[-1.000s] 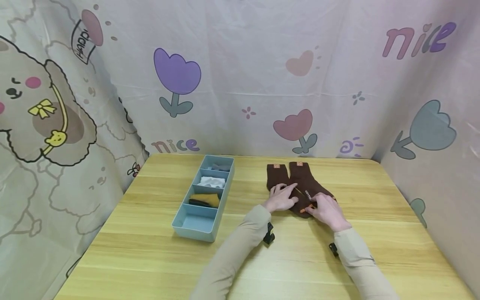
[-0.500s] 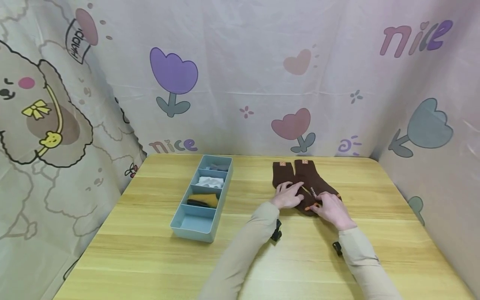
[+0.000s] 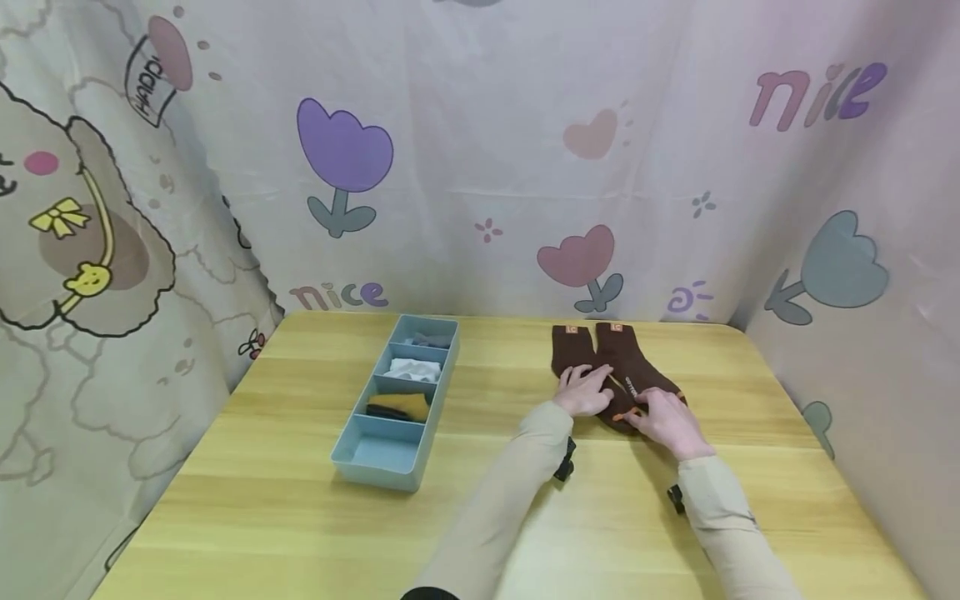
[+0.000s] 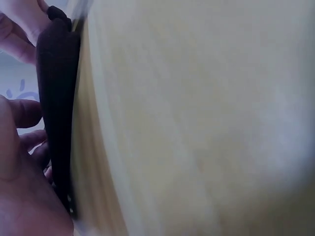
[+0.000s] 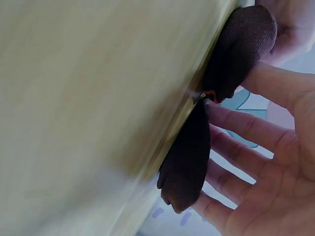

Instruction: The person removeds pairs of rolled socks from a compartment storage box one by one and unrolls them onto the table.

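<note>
Two dark brown socks lie side by side on the table, a left sock (image 3: 573,348) and a right sock (image 3: 624,354), each with an orange label at its cuff. My left hand (image 3: 583,392) rests on the left sock with fingers spread; its thumb and fingertips touch the dark fabric (image 4: 58,93) in the left wrist view. At the sock's orange patch (image 3: 625,414) is my right hand (image 3: 667,423). In the right wrist view, its long fingers (image 5: 241,152) reach nearly straight against one sock, while the thumb (image 5: 270,83) touches the other.
A blue organizer box (image 3: 382,450) with several compartments stands to the left on the wooden table (image 3: 247,500). It holds a mustard and black folded piece (image 3: 399,407), a white one (image 3: 412,369) and a grey one (image 3: 431,340). A printed curtain (image 3: 465,150) hangs behind.
Both hands and the brown socks have slid slightly right, farther from the organizer box. The hands stay on the socks in much the same pose. The head view has shifted a little.
</note>
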`<action>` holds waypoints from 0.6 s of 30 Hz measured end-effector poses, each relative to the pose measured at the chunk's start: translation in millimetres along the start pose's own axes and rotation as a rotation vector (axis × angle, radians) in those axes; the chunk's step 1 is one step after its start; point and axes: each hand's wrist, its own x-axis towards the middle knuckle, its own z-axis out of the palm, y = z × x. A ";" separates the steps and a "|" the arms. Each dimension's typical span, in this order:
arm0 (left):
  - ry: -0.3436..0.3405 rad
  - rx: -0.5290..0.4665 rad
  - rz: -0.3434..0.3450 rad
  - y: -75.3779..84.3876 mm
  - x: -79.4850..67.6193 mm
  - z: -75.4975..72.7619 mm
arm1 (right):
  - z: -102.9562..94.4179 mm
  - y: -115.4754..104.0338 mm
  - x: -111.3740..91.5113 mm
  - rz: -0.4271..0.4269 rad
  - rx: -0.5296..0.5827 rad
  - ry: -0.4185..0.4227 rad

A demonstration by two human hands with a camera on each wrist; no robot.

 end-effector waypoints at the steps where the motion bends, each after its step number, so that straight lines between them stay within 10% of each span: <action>1: 0.000 0.005 -0.003 1.4 1.2 0.8 | 0.7 1.8 0.0 0.002 0.001 0.005; 18: 0.012 0.021 0.016 12.8 12.2 4.0 | -5.0 15.2 1.5 0.031 -0.002 0.006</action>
